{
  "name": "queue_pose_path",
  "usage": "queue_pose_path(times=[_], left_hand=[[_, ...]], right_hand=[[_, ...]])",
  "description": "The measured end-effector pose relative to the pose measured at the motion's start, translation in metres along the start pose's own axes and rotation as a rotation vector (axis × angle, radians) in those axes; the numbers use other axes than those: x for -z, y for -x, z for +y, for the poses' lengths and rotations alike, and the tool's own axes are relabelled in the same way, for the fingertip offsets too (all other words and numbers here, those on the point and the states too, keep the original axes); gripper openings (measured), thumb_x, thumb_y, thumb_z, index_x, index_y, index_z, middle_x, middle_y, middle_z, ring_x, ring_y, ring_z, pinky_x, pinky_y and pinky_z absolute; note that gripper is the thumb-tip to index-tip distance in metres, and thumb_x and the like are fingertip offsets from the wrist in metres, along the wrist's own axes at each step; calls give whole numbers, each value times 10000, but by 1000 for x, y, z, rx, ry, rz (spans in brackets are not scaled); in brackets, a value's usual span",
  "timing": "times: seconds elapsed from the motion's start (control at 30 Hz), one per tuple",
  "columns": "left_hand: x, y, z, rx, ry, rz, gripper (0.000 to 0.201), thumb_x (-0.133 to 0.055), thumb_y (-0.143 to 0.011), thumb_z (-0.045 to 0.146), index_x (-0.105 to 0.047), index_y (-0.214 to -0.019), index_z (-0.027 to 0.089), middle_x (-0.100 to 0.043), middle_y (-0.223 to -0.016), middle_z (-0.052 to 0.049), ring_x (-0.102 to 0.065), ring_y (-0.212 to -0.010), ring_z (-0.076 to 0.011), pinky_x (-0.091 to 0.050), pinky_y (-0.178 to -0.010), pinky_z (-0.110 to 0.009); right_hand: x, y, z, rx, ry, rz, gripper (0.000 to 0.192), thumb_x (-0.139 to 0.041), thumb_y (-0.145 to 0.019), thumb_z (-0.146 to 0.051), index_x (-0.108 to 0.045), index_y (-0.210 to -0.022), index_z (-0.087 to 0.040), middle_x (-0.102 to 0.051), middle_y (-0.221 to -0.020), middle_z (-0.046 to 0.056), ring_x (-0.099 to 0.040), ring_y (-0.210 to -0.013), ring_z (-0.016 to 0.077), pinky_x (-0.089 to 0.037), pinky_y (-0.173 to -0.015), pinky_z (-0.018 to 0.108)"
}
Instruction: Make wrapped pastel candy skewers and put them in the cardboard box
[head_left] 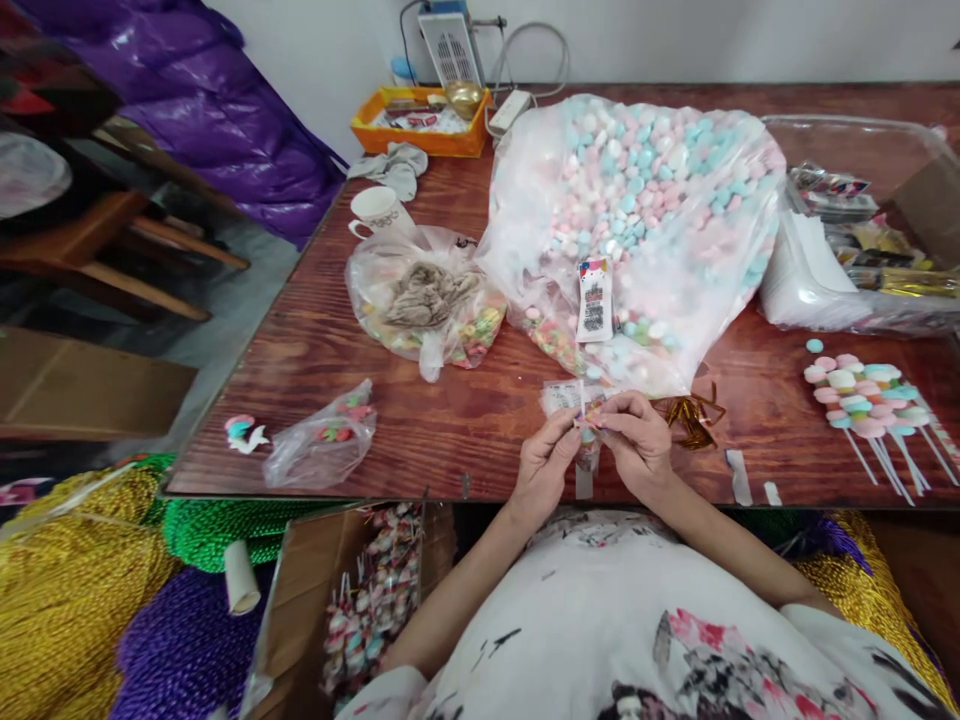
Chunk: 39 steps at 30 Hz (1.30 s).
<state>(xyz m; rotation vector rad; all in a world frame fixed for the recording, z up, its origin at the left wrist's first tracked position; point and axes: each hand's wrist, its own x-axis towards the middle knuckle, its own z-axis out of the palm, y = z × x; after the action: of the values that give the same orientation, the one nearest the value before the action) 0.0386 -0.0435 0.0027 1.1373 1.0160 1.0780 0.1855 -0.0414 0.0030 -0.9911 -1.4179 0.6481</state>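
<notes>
A small clear candy packet is pinched between left hand & right hand, fingertips closed narrow on its top, prob. to keep the thin film steady; it is held just above the tabletop near edge. Gold twist ties are kept right beside the right hand, within reach. Big bag of pastel candies lies just beyond the hands. Finished candy skewers are set well to the right. Bare wood is left open to the left, w/ a small bag farther off
</notes>
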Motion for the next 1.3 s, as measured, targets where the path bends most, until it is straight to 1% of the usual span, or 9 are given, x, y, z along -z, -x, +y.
queue_pose_path(times=[0.17, 0.33, 0.5, 0.63, 0.83, 0.97, 1.07, 1.17, 1.3], left_hand=[[1, 0, 0, 56, 34, -62, 270, -596, -893, 431, -696, -886, 180, -585, -761, -14, -512, -649, -121, -478, -648, -264], [5, -3, 1, 4, -29, -74, 212, -645, -855, 366, -686, -763, 180, -607, -783, -10, -553, -724, -126, -494, -714, -261], [4, -1, 0, 21, -19, 57, 248, -663, -837, 417, -690, -762, 182, -607, -786, -18, -579, -702, -124, -514, -615, -248], [-2, 0, 2, -34, -2, 99, 238, -667, -845, 388, -692, -722, 186, -607, -834, -23, -606, -797, -134, -531, -714, -257], [-6, 2, 3, 29, 54, 91, 246, -668, -851, 413, -701, -784, 179, -523, -717, 16, -448, -532, -55, -391, -463, -192], [-6, 4, -2, 171, 123, 73, 297, -715, -803, 452, -697, -792, 156, -502, -613, 37, -372, -464, -31, -303, -400, -155], [-8, 2, -5, 220, 241, 163, 320, -751, -757, 471, -697, -803, 159, -531, -582, 43, -366, -437, -26, -297, -389, -145], [-9, 0, -4, 174, 269, 208, 336, -746, -756, 491, -695, -786, 161, -552, -588, 41, -400, -447, -32, -348, -419, -157], [-7, 3, -4, 132, 110, 156, 364, -707, -790, 512, -728, -905, 167, -566, -626, 37, -421, -493, -45, -387, -480, -172]], right_hand=[[4, -1, 0, -26, -16, -60, 99, -625, -870, -202, -718, -870, -236, -638, -798, 25, -626, -691, 133, -539, -627, 279], [4, -3, 3, -49, -3, -72, 80, -643, -848, -199, -712, -818, -226, -694, -746, 16, -662, -705, 148, -555, -675, 290], [-4, 7, -7, -9, 41, -34, 114, -655, -831, -174, -678, -934, -218, -724, -791, 16, -665, -688, 137, -547, -656, 264], [-9, 15, -12, 64, 109, -45, 172, -605, -821, -124, -634, -964, -213, -705, -788, 22, -649, -682, 137, -536, -653, 263], [-4, 3, -6, -252, -252, 87, 256, -673, -780, -167, -563, -1005, -223, -633, -706, -40, -586, -586, 101, -491, -567, 215], [10, -15, -8, -271, -320, 201, 175, -681, -803, -188, -583, -943, -222, -601, -718, -42, -553, -626, 94, -471, -617, 222], [17, -17, -9, -281, -328, 139, 172, -706, -797, -212, -621, -947, -224, -595, -790, -26, -547, -692, 103, -470, -664, 238], [15, -5, -5, -327, -269, -33, 238, -768, -746, -247, -667, -960, -223, -618, -890, 7, -573, -790, 137, -483, -719, 274], [6, 11, -2, -285, -175, -70, 32, -715, -804, -229, -689, -792, -217, -618, -805, 1, -580, -782, 147, -473, -735, 291]])
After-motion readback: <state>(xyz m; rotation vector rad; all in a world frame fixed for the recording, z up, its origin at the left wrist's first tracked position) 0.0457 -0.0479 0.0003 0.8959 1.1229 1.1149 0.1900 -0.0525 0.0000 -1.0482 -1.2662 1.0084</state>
